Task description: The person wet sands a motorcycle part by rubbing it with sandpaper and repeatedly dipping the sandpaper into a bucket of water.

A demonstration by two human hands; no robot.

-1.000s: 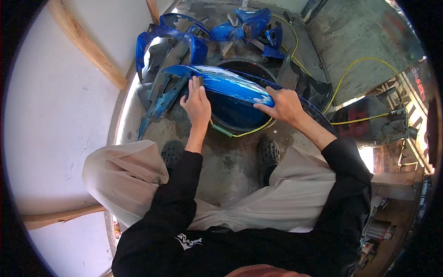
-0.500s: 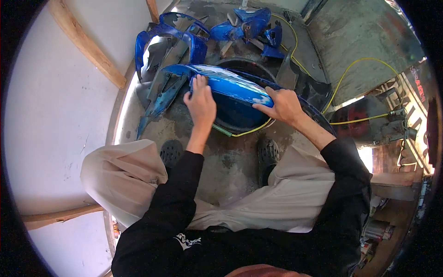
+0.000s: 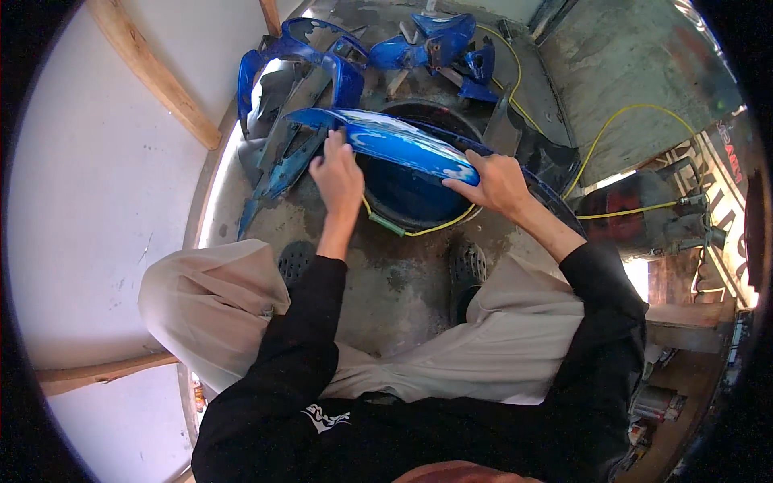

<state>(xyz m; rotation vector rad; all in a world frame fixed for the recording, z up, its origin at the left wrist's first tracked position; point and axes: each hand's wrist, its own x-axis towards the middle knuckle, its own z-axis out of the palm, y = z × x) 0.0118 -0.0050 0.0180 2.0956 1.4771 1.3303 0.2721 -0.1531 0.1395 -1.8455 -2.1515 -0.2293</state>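
My right hand (image 3: 495, 183) grips the right end of a long curved blue panel (image 3: 403, 145) with white and silver streaks, tilted above a large dark tub (image 3: 415, 205) of liquid with a yellow cord and green handle at its front. My left hand (image 3: 338, 169), slightly blurred, is at the panel's left part, fingertips raised against its lower edge and fingers loosely bent apart; anything under them is too small to make out.
Blue and dark body panels (image 3: 346, 80) lie behind and left, more blue parts (image 3: 423, 50) at the back. A dark red-and-black machine (image 3: 624, 213) with yellow hose stands right. A white wall (image 3: 88, 209) borders the left; a wooden shelf (image 3: 684, 322) holds cans at lower right.
My left hand shifted right along the panel, then moved back left to further left than at first. The panel's left end rose slightly. My right hand keeps its grip.
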